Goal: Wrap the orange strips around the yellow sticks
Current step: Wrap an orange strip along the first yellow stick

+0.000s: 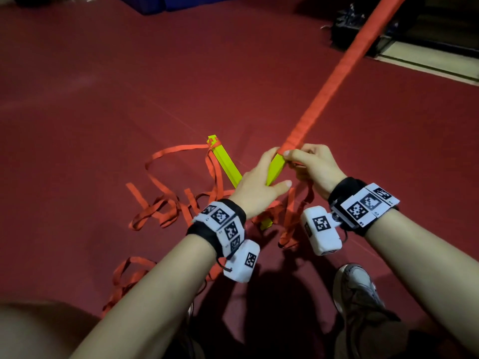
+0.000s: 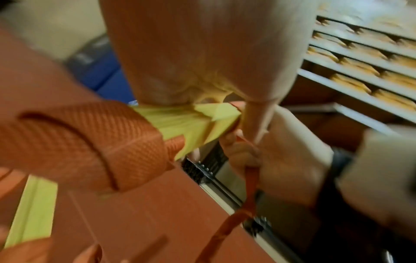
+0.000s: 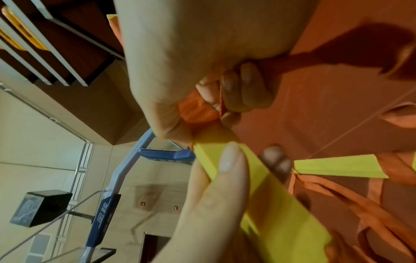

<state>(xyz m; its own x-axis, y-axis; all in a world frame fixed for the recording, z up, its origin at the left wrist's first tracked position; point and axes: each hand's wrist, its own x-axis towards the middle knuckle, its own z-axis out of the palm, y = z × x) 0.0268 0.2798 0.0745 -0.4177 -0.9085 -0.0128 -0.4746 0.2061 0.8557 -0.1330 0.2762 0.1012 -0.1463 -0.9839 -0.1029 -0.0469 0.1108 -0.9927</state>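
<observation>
My left hand [image 1: 261, 177] grips a yellow stick [image 1: 276, 169] held above the red floor. At the stick's far tip my right hand [image 1: 308, 164] pinches a taut orange strip [image 1: 337, 73], which runs up to the far right. Orange webbing [image 2: 90, 142] is wound round the stick near my left palm in the left wrist view. The right wrist view shows the right fingers [image 3: 238, 89] curled on orange strip [image 3: 195, 110] against the yellow stick [image 3: 270, 195]. A second yellow stick [image 1: 225, 161] lies on the floor, an orange strip tied at its far end.
Loose orange strips [image 1: 168, 203] lie tangled over the red floor [image 1: 103, 99] to my left and under my hands. My shoe [image 1: 355, 288] is at lower right, my knee at lower left. A black bag [image 1: 355, 29] sits far right; shelves [image 2: 360, 62] stand behind.
</observation>
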